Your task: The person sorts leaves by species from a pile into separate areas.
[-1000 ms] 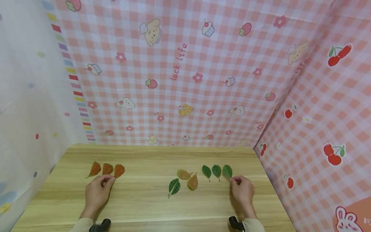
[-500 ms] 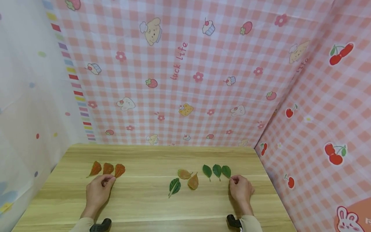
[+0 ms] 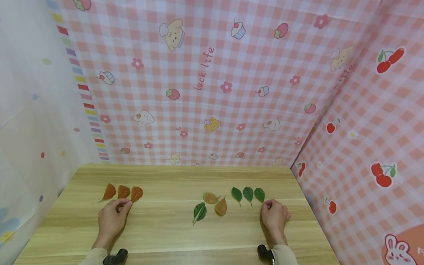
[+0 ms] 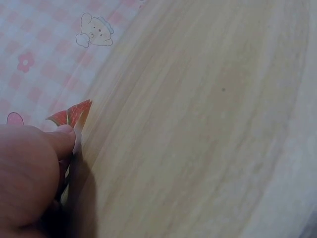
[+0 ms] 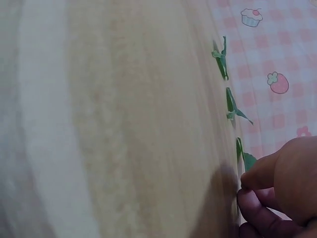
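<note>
Three reddish-orange leaves stand in a row at the left of the table; my left hand (image 3: pixel 112 218) pinches the rightmost red leaf (image 3: pixel 137 193) at its stem end. That leaf's folded red edge (image 4: pixel 74 114) shows past the thumb in the left wrist view. On the right, my right hand (image 3: pixel 275 218) pinches the stem of the rightmost green leaf (image 3: pixel 260 194), the last of three in a row. The right wrist view has its blade (image 5: pixel 249 161) just beyond the fingertips. Beside it lie the middle green leaf (image 3: pixel 247 194) and the left green leaf (image 3: pixel 236 194).
Between the rows lie two yellow-brown leaves, one sideways (image 3: pixel 210 198) and one upright (image 3: pixel 220 208), plus a green leaf with a pale stem (image 3: pixel 199 212). A pink checked cloth (image 3: pixel 198 110) hangs behind the wooden table (image 3: pixel 165 235).
My right hand has shifted slightly left. Its green leaf moved toward the middle one, then a little back to the right. My left hand stays in place on the red leaf.
</note>
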